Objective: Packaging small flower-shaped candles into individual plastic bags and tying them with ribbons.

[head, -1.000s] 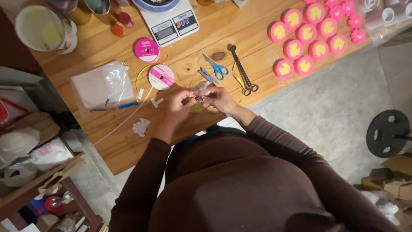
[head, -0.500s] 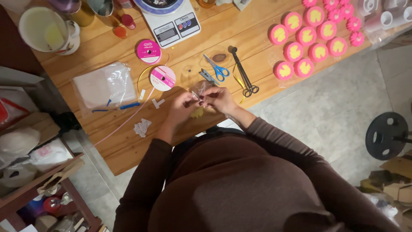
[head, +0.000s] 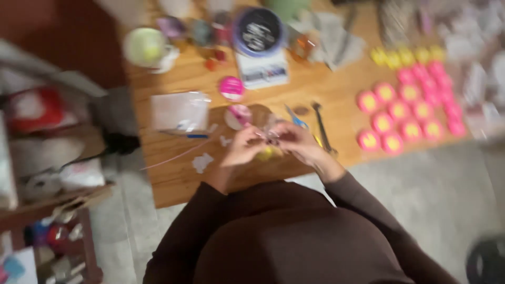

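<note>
My left hand [head: 243, 149] and right hand [head: 295, 144] meet fingertip to fingertip above the near edge of the surface [head: 173, 181]; both grips pinch something small between them, too blurred to name; a spool [head: 239, 115] lies just beyond, scissors [head: 297, 119] to its right, pink lids [head: 400, 113] well right; open wood left.

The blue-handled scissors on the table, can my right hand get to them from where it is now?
Probably yes. The blue-handled scissors lie on the wooden table just beyond your right hand, with nothing between them. The picture is blurred, and both hands seem busy pinching something small, so you'd have to let go first.
</note>
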